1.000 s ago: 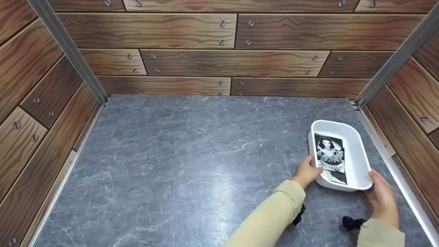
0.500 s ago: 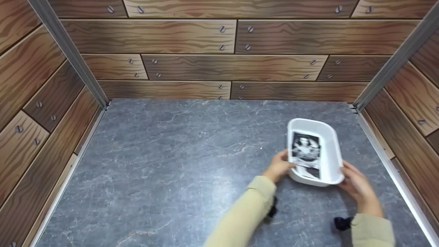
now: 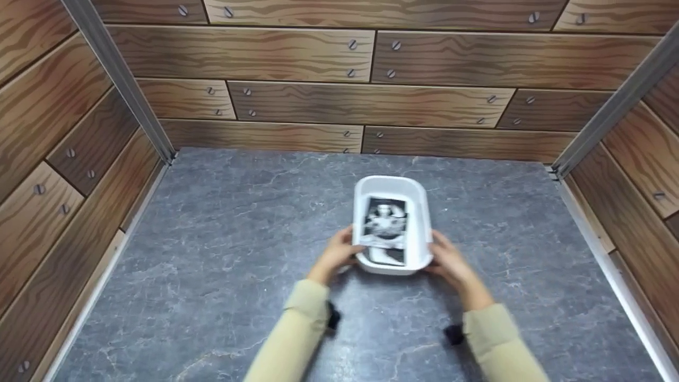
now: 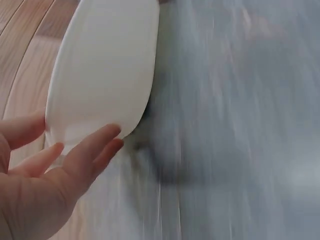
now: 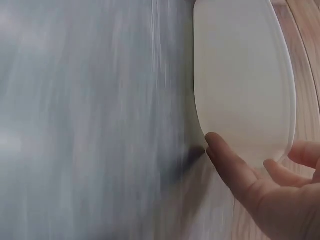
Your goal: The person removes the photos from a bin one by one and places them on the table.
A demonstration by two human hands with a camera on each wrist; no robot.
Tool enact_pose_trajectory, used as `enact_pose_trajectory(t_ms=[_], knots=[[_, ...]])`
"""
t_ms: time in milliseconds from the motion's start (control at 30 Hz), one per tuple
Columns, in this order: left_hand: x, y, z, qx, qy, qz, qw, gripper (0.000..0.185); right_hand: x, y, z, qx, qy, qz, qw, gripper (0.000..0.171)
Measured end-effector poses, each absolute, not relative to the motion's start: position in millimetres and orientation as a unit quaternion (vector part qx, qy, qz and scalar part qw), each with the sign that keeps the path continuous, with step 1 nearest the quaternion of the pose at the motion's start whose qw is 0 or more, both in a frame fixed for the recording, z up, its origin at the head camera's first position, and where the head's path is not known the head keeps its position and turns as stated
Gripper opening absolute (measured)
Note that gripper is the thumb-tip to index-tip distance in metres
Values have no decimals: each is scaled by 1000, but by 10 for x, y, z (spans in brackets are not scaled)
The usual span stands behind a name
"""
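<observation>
sitting between both hands (image 3: 334, 257) (image 3: 451, 262): white tray (image 3: 419, 212)

Tray (image 3: 419, 212) mid-table (image 3: 212, 254), photo (image 3: 385, 229) in it; left hand (image 3: 335, 255) left, right hand (image 3: 451, 260) right.

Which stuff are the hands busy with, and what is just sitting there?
In use:
white tub, gripped by left hand and right hand
black-and-white photo inside the tub

Just there:
grey stone-look tabletop
wood-look walls

Long beige sleeves (image 3: 297, 334), black wrist straps (image 3: 333, 317), bare fingers (image 4: 95, 145)
</observation>
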State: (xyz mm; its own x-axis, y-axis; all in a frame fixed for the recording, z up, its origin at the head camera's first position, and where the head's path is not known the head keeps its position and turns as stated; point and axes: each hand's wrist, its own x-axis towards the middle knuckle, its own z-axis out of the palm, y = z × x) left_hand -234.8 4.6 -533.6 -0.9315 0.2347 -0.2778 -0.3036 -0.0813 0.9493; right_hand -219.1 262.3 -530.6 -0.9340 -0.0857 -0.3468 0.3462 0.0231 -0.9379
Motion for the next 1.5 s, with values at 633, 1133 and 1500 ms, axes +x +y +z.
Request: enact_pose_trajectory(t_ms=[633,1133,1500], knots=[[-2016,-970,-5518,-71,601,779,162,62,-2147,1672,-5387,70,702,-696,136,53],[-2020,-900,-5486,-86,605,778,150,61,-2435,955,-5062,28,796,-600,-74,80],[-1957,-982,-5469,-65,603,783,135,59,-2655,769,-5335,151,777,-612,-9,84]])
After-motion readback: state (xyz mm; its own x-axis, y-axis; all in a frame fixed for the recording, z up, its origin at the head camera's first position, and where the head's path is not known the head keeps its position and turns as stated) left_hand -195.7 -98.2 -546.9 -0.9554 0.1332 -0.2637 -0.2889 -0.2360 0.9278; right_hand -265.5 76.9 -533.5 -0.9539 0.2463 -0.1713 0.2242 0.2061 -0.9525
